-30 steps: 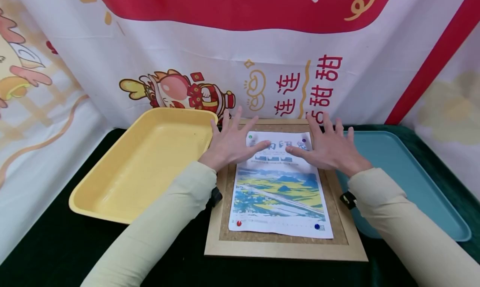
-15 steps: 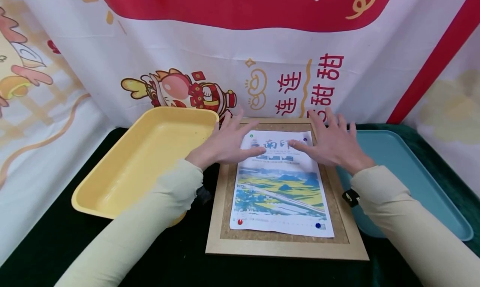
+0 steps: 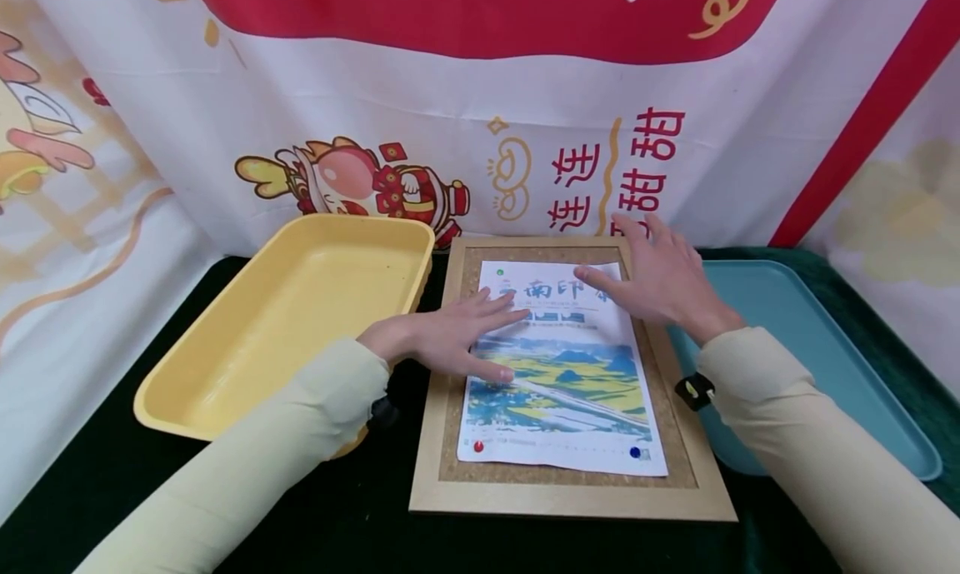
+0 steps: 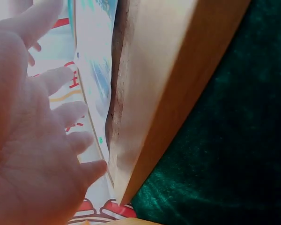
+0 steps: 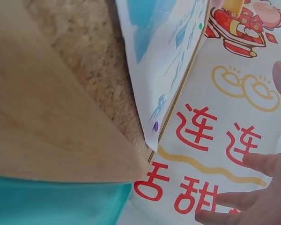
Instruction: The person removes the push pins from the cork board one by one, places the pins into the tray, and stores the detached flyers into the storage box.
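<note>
A printed paper sheet (image 3: 558, 407) with a landscape picture lies on a wood-framed corkboard (image 3: 573, 499). Round pins show at its corners: a red pin (image 3: 478, 446), a blue pin (image 3: 635, 452), a green pin (image 3: 500, 272) and, in the right wrist view, a purple pin (image 5: 155, 126). My left hand (image 3: 457, 332) is over the sheet's left side, fingers spread and holding nothing. In the left wrist view its palm and fingers stand apart from the board. My right hand (image 3: 660, 282) hovers over the upper right corner, fingers extended, hiding part of the sheet and frame.
A deep yellow tray (image 3: 300, 324) stands left of the board, partly behind my left sleeve. A flat blue tray (image 3: 817, 374) lies to the right, partly under my right forearm. Dark green cloth (image 3: 360, 516) covers the table, and a printed white curtain (image 3: 420, 91) hangs behind.
My left hand has come down from the board's upper left toward me, onto the sheet's left-middle area, and turned rightward. My right hand has hardly moved. Sheet, board and trays stay put.
</note>
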The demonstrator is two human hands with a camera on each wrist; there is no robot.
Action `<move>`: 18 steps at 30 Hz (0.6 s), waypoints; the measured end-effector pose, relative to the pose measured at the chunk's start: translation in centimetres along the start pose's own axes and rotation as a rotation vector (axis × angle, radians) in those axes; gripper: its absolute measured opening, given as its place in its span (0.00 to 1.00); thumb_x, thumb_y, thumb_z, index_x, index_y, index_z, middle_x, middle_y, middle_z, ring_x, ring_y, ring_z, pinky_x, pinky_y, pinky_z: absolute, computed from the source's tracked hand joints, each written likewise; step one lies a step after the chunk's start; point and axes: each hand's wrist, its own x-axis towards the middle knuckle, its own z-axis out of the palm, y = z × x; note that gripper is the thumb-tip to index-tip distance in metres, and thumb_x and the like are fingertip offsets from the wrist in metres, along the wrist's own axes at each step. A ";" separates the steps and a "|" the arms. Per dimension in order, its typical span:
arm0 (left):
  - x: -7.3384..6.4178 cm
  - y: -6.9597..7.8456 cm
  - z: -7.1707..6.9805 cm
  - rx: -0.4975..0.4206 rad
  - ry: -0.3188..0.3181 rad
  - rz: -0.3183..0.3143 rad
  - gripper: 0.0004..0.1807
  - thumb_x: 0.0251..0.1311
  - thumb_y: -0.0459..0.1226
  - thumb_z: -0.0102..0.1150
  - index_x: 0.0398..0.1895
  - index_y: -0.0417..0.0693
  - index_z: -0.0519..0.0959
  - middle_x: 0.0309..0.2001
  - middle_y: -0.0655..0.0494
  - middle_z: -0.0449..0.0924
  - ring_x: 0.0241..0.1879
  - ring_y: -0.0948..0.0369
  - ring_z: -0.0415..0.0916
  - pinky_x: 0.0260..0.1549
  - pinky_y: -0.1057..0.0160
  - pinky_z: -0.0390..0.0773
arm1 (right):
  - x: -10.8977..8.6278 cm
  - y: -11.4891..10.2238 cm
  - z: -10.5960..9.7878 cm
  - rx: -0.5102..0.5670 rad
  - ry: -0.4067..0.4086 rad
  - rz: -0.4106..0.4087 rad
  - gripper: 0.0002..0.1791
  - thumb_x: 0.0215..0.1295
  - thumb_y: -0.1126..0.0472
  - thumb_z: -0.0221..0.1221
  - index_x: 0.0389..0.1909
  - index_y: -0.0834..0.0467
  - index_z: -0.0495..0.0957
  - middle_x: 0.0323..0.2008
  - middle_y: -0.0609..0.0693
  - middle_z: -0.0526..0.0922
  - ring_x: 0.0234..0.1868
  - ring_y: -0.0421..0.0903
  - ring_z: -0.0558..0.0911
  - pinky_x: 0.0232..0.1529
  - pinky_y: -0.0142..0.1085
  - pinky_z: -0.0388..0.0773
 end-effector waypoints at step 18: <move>0.2 -0.3 0.4 0.093 -0.165 -0.053 0.58 0.67 0.68 0.61 0.88 0.71 0.34 0.87 0.55 0.14 0.85 0.44 0.11 0.83 0.36 0.28 | 0.6 -1.6 -0.3 0.110 -0.022 0.012 0.58 0.66 0.24 0.59 0.87 0.48 0.49 0.85 0.64 0.50 0.82 0.68 0.54 0.74 0.75 0.58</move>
